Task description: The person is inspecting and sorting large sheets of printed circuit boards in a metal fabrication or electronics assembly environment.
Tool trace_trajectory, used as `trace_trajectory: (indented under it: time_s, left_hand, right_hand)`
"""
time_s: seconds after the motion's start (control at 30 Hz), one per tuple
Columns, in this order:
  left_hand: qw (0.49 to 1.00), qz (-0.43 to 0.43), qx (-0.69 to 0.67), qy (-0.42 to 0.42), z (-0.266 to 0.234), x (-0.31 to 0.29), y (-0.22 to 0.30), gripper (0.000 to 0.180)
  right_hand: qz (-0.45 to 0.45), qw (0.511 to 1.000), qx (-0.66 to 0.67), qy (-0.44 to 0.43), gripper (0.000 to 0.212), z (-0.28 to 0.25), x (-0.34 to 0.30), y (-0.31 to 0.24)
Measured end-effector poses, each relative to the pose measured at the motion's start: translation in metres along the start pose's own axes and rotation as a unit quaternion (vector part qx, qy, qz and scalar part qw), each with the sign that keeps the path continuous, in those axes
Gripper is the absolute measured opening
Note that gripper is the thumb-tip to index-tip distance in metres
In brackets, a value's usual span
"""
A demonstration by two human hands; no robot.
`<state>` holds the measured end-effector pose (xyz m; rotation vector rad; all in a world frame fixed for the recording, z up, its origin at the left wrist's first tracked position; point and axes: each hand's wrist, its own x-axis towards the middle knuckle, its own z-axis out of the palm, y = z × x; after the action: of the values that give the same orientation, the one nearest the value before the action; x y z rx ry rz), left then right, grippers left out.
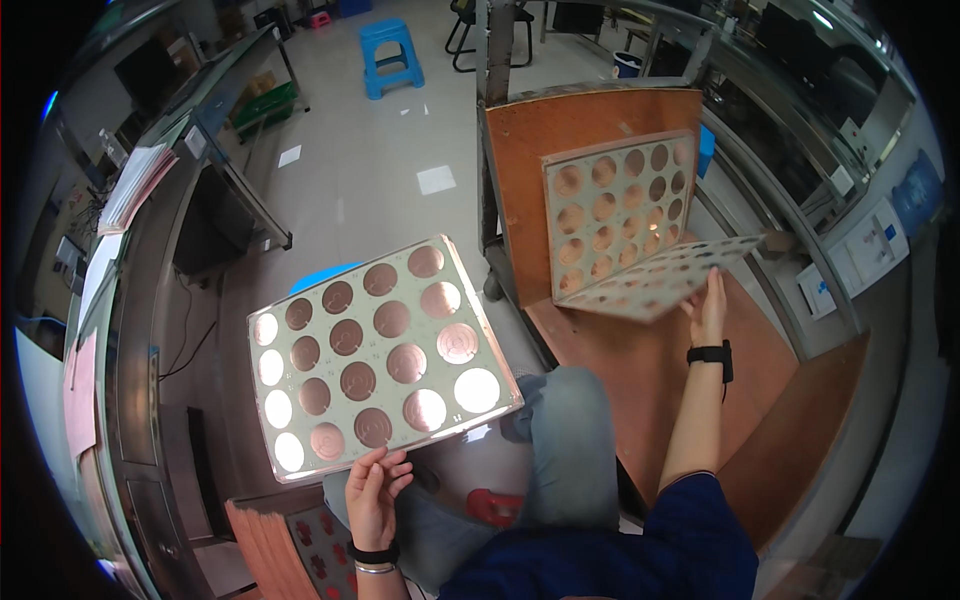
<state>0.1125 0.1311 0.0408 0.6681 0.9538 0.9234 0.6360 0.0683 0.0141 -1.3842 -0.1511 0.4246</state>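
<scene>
A pale green-grey circuit board panel [330, 392] with rows of round copper discs lies tilted in front of my lap. My left hand [374, 498] is closed, its fingertips at the near edge of this panel. To the right, a similar panel [606, 163] leans upright against an orange-brown board. My right hand [708, 308] grips the right edge of another panel [672, 277], slanted and slightly blurred, whose far left side meets the foot of the leaning one. Discs on the front panel shine white where light strikes them.
An orange-brown wooden rack [640, 365] with metal posts stands at the right. Below my left hand is a stack of reddish-brown boards [262, 545]. A blue stool [388, 58] stands on the floor ahead. Workbenches line the left, with papers [138, 187] on one.
</scene>
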Motion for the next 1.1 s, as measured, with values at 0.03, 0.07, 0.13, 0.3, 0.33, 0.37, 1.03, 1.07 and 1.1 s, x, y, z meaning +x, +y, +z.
trace_trajectory:
  time_s: [0.03,0.07,0.13,0.3,0.33,0.37,1.03,1.07,1.1]
  left_hand:
    - [1.000,-0.002,-0.002,0.005,-0.002,0.001,0.000,0.023]
    - [1.000,0.000,-0.001,0.007,-0.003,0.002,-0.001,0.023]
    - [1.000,-0.005,0.001,0.016,-0.005,0.003,-0.003,0.023]
    - [1.000,-0.007,0.006,0.010,0.003,0.004,-0.003,0.022]
    - [1.000,-0.013,0.009,0.011,0.002,0.003,-0.003,0.022]
    - [1.000,-0.021,0.013,0.011,0.001,0.002,-0.003,0.022]
    - [0.993,0.058,-0.002,0.103,-0.054,0.008,0.026,0.023]
    - [0.987,0.092,-0.008,0.131,-0.064,0.012,0.031,0.023]
    - [0.979,0.126,-0.013,0.160,-0.077,0.015,0.036,0.023]
  right_hand:
    - [0.011,0.999,0.028,-0.043,0.058,0.013,0.005,-0.002]
    - [-0.015,0.995,-0.013,-0.094,0.061,0.029,0.007,-0.001]
    - [-0.040,0.976,-0.063,-0.204,0.061,0.067,-0.001,-0.001]
    - [-0.096,0.937,-0.181,-0.282,0.068,0.117,0.037,0.088]
    - [-0.128,0.935,-0.205,-0.260,0.073,0.128,0.041,0.108]
    - [-0.128,0.935,-0.199,-0.263,0.073,0.139,0.042,0.124]
    - [-0.252,0.848,-0.464,-0.046,0.089,0.170,0.041,0.150]
    - [-0.277,0.855,-0.429,-0.094,0.083,0.162,0.041,0.146]
    - [-0.301,0.858,-0.391,-0.144,0.077,0.156,0.036,0.142]
